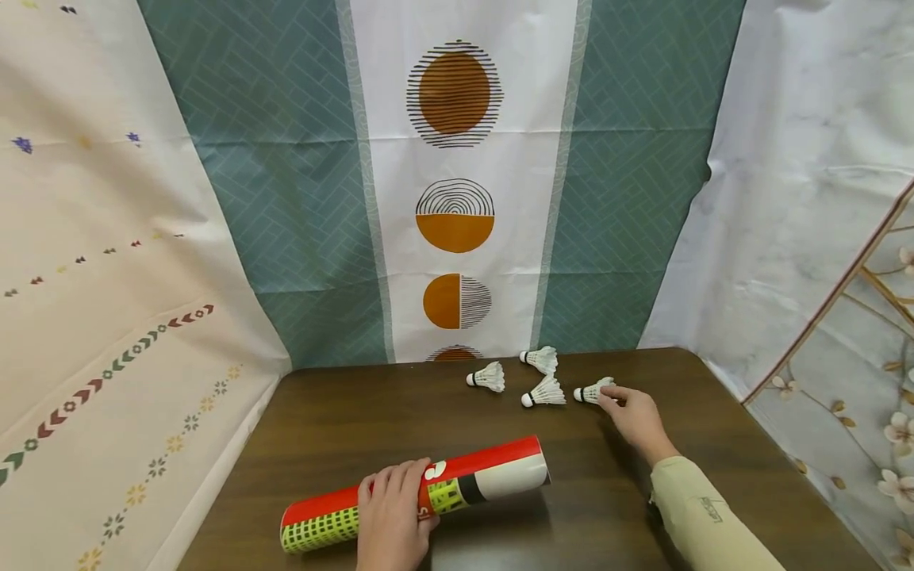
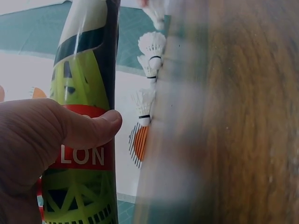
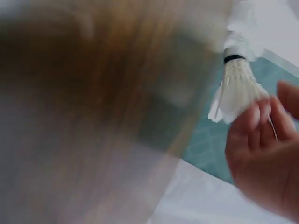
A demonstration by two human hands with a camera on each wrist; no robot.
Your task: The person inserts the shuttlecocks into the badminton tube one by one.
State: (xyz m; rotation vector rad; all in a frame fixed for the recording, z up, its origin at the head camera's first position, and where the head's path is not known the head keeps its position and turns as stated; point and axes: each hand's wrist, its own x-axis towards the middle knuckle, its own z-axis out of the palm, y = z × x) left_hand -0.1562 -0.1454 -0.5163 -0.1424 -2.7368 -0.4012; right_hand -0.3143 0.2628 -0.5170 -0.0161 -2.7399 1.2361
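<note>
My left hand (image 1: 394, 511) grips a shuttlecock tube (image 1: 493, 468), red, yellow-green, black and white, held aslant just above the table. In the left wrist view the thumb lies across its red band, near the letters "LON". At the table's back right, my right hand (image 1: 635, 420) pinches the feather skirt of a white shuttlecock (image 1: 589, 392). The right wrist view shows that shuttlecock (image 3: 237, 81) with its black-banded cork pointing away from the fingers; blur obscures the exact contact. Close by on the table lie three more shuttlecocks, one (image 1: 546, 392) nearest, another (image 1: 543, 360) behind, and one (image 1: 489, 377) farther left.
The dark brown wooden table (image 1: 343, 428) ends at a hanging cloth (image 1: 457, 301) with orange circles and green side panels. Pale patterned cloths (image 1: 143, 317) hang along the left side and flowered ones (image 1: 842, 412) along the right.
</note>
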